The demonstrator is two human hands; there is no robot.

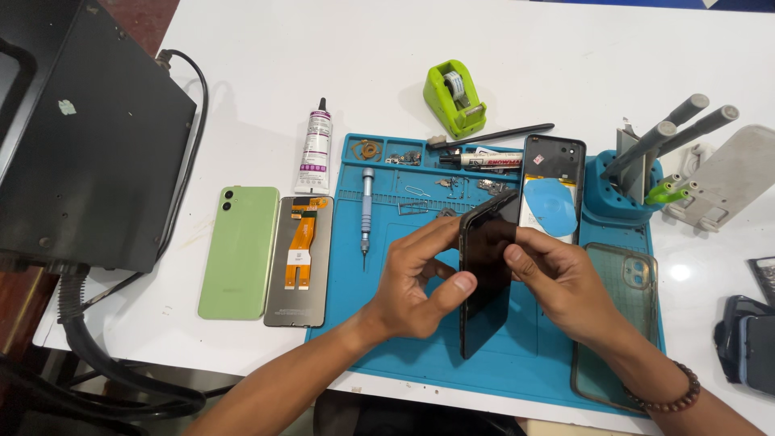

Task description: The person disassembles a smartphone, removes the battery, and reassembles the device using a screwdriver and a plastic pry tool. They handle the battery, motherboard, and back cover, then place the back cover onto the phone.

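Here, black phone screen point(488, 274) upright between left hand point(416, 287) and right hand point(557, 278), both gripping edges.

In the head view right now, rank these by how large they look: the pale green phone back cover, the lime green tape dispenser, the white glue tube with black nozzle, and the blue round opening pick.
1. Pale green phone back cover
2. White glue tube and lime green tape dispenser: about alike, one long, one bulky, so unranked
3. Blue round opening pick, partly hidden
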